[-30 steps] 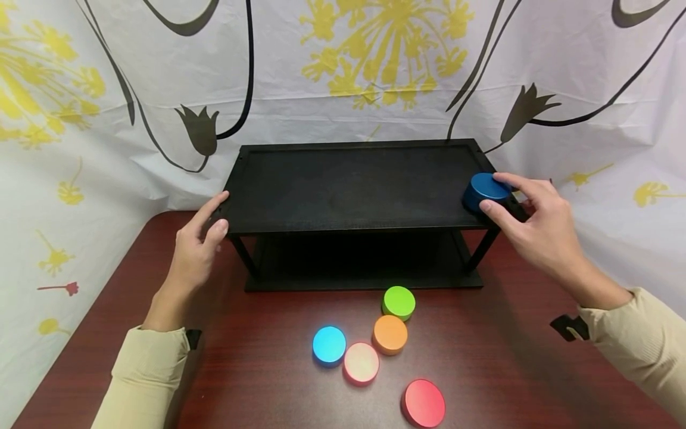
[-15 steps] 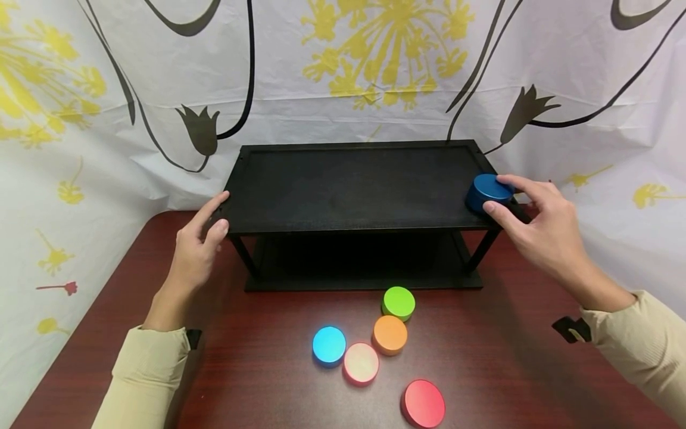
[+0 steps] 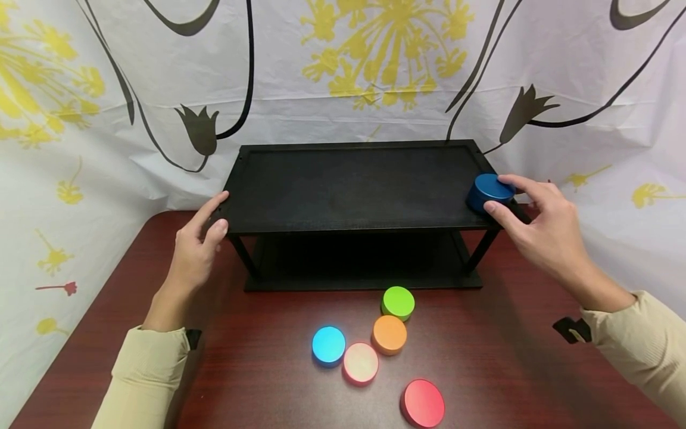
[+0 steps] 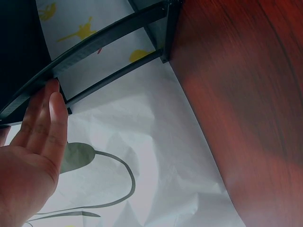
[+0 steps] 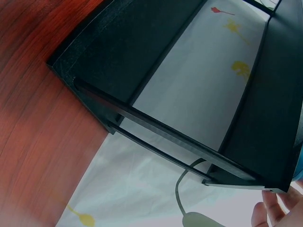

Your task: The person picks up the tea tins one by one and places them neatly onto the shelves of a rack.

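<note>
A dark blue short cylinder (image 3: 485,195) sits on the top board of a black two-tier shelf (image 3: 343,187), near its right end. My right hand (image 3: 543,229) pinches it between thumb and index finger. In the right wrist view, a sliver of the cylinder (image 5: 298,165) shows past the shelf's corner, with fingertips (image 5: 271,204) just below that corner. My left hand (image 3: 193,253) is at the shelf's left edge, and the left wrist view shows its fingers (image 4: 45,120) reaching out straight against the end of the board.
In front of the shelf, on the reddish-brown table (image 3: 257,381), lie green (image 3: 398,302), orange (image 3: 389,334), light blue (image 3: 329,345), pale pink-rimmed (image 3: 361,363) and red (image 3: 423,403) short cylinders. A white patterned sheet (image 3: 343,77) hangs close behind and at the sides.
The dark blue cylinder and my right hand have shifted slightly right, towards the shelf's right edge. My left hand and the other cylinders stay where they were.
</note>
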{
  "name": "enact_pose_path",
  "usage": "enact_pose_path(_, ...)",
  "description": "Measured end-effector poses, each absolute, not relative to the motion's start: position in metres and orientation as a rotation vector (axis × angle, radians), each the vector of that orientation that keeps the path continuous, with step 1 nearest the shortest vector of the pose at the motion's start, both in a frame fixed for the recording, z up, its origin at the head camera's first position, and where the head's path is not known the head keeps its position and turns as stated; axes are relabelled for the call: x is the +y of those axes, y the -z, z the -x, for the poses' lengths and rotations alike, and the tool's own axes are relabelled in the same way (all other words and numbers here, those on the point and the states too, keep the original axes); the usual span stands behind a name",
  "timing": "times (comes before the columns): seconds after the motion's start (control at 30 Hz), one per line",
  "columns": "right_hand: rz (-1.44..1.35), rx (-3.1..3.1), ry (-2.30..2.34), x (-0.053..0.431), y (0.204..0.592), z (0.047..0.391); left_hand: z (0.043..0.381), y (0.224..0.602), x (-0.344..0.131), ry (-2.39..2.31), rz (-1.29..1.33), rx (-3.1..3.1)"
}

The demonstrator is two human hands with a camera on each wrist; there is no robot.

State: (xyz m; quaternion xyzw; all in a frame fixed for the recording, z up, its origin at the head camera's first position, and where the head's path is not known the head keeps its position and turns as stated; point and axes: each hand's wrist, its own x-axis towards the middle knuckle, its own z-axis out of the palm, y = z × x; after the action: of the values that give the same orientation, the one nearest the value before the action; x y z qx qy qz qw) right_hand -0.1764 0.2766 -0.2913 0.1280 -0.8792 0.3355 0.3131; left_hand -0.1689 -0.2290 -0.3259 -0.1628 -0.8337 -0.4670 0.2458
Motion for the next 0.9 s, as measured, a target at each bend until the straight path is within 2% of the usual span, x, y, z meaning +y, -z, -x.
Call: enact_pose_path(0.9,-0.372,-2.254,-0.831,0.2758,0.2932,0.1753,0.1699,0.3261,-0.2290,1.290,0.451,-2.266)
